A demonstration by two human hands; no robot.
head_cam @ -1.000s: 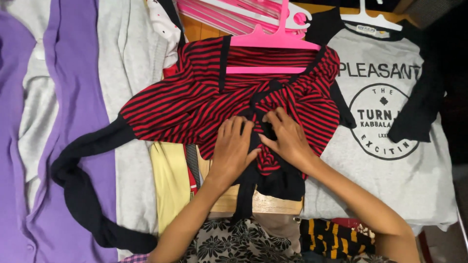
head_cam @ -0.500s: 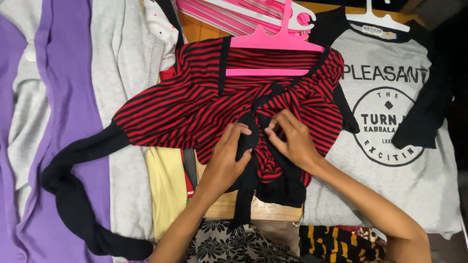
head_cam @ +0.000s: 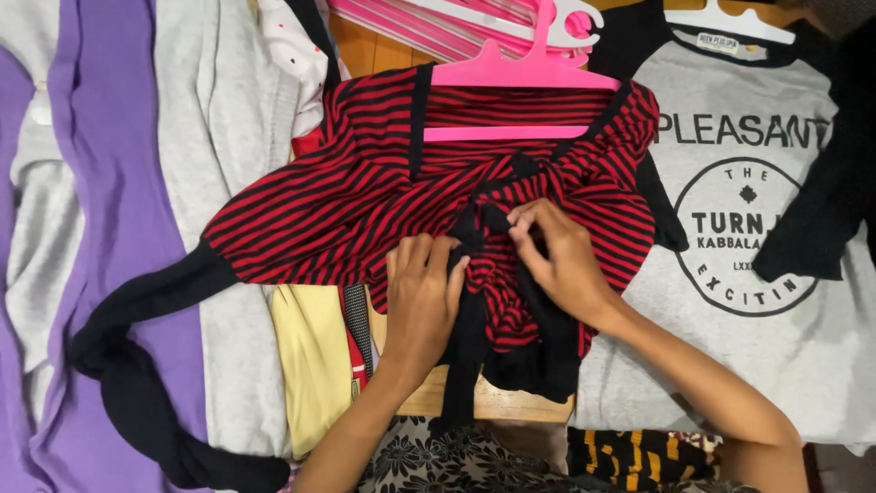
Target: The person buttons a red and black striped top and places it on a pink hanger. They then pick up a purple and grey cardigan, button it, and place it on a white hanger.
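A red and black striped garment (head_cam: pixel 365 205) lies spread on a pink hanger (head_cam: pixel 525 78). Its long black tie (head_cam: pixel 137 365) trails off to the lower left. My left hand (head_cam: pixel 422 297) rests flat on the garment's lower middle, fingers against a black strip of fabric (head_cam: pixel 470 319). My right hand (head_cam: pixel 561 260) pinches the black fabric at the gathered middle of the garment, just right of the left hand.
A grey printed shirt with black sleeves (head_cam: pixel 757 237) on a white hanger (head_cam: pixel 716 20) lies to the right. A grey and purple garment (head_cam: pixel 109 183) covers the left. More pink hangers (head_cam: pixel 438 18) sit at the top. Yellow cloth (head_cam: pixel 310 361) and a floral cloth (head_cam: pixel 429 461) lie below.
The view has shifted slightly. Both hands have stayed at the garment's middle, with the right hand's fingers moving up onto the black knot area and the left hand sliding a little lower.
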